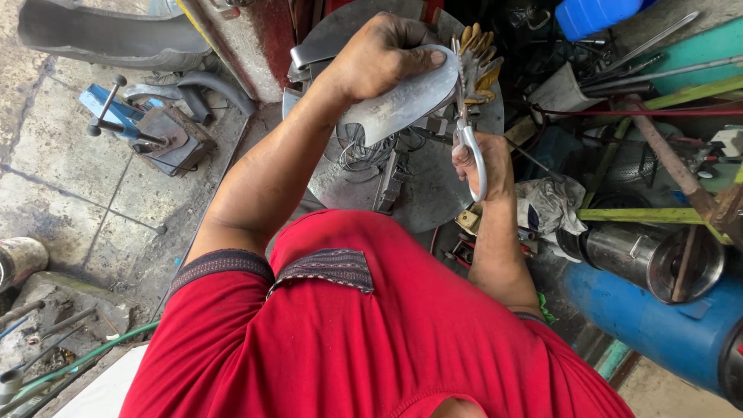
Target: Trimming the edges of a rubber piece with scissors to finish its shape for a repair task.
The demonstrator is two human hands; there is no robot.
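Cracked concrete floor point(70, 178) and a round steel desk point(433, 193) lie below. The left hand point(383, 56) grips a curved, dull metal sheet point(402, 104); the right hand point(484, 162) clasps metal shears point(468, 131) cutting its edge.

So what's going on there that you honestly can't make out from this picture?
- Head view: where the shears meet the curved metal sheet; the sheet's edge and the left hand cover the blades.
- Right hand: its fingers are hidden inside the shear handle loop.
- Round metal table: its lower part is hidden by the red shirt.
- Blue drum: cut off by the right edge.
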